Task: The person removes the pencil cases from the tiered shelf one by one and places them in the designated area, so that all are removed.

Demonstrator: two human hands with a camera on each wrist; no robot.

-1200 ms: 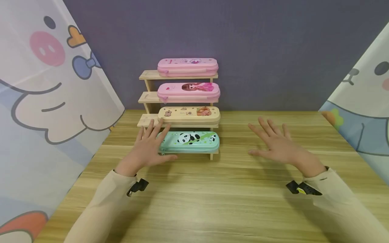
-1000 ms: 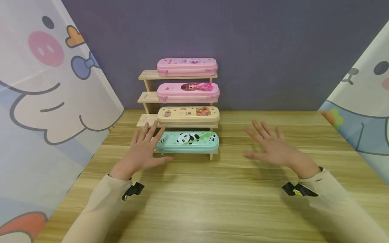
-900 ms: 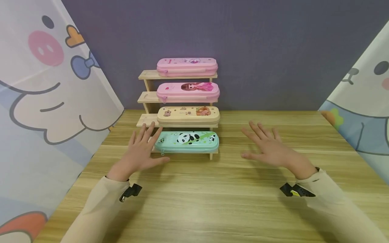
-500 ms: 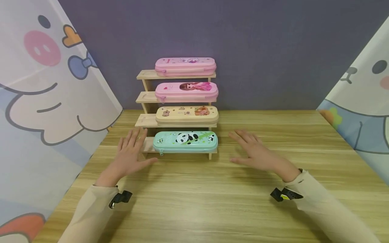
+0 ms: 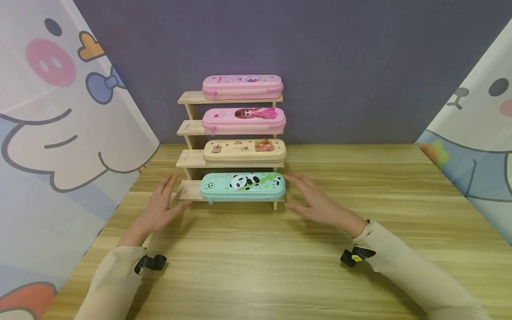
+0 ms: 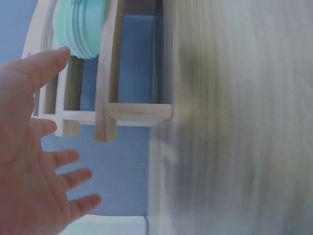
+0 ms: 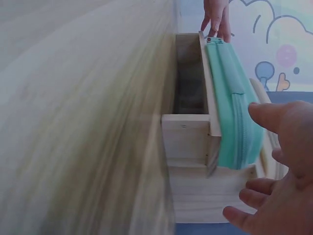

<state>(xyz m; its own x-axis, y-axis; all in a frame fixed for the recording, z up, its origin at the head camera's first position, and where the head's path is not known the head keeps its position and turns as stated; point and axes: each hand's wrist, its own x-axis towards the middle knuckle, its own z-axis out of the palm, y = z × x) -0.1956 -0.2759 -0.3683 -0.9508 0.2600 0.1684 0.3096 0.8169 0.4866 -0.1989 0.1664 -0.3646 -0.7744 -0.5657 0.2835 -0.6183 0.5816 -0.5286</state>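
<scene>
Four-step wooden rack (image 5: pixel 188 161) on desk (image 5: pixel 280 266), one zipped pencil case per step. Teal panda pencil case (image 5: pixel 242 186) lies on lowest step, closed; contents hidden. Left hand (image 5: pixel 160 206) off its left end, grip spread, not touching. Right hand (image 5: pixel 316 202) just beside its right end, fingers straight; contact unclear.

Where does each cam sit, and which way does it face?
Head: above the table, facing forward-down at the wooden rack; both hands and sleeves show.
Left wrist: beside the left hand, facing the rack's end.
Right wrist: beside the right hand, facing the opposite end.
All three share the teal pencil case.
</scene>
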